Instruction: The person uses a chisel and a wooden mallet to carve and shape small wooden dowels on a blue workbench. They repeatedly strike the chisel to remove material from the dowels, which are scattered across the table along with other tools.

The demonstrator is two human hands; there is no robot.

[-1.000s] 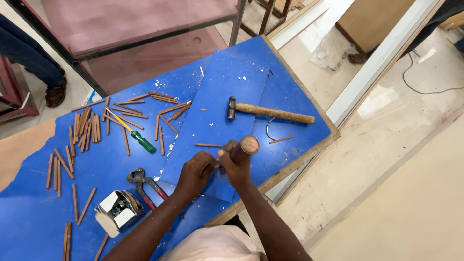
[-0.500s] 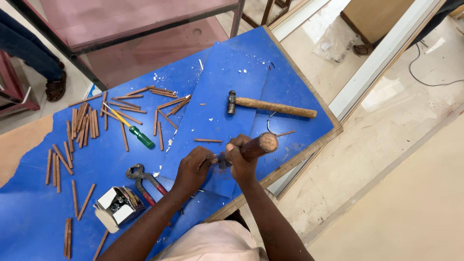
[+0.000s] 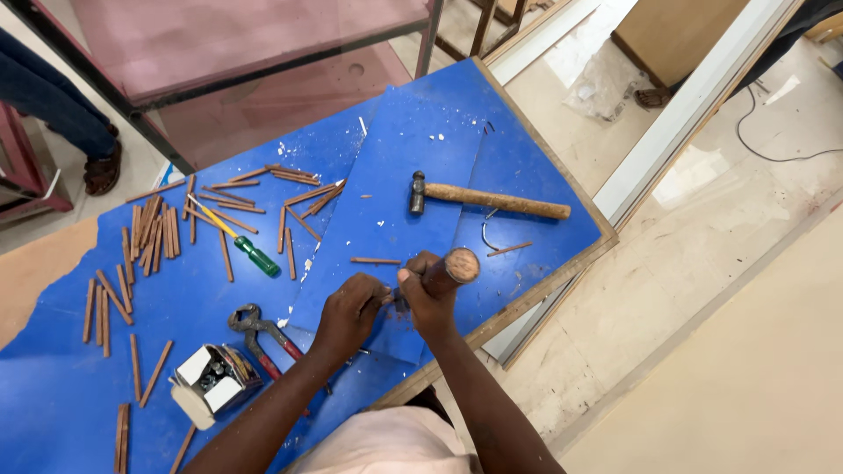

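Just below the hammer (image 3: 488, 199) lying on the blue board (image 3: 421, 149), my right hand (image 3: 428, 298) grips a wooden-handled tool (image 3: 452, 268) tight while my left hand (image 3: 351, 309), fingers pinched, steadies its tip.

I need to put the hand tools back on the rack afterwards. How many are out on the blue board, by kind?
Hammers: 2, one lying free, one in the right hand by its wooden handle
Pincers: 1
Screwdriver with green grip: 1
Total: 4

One small open white box (image 3: 211, 379) — lower left, on blue board (image 3: 421, 158).
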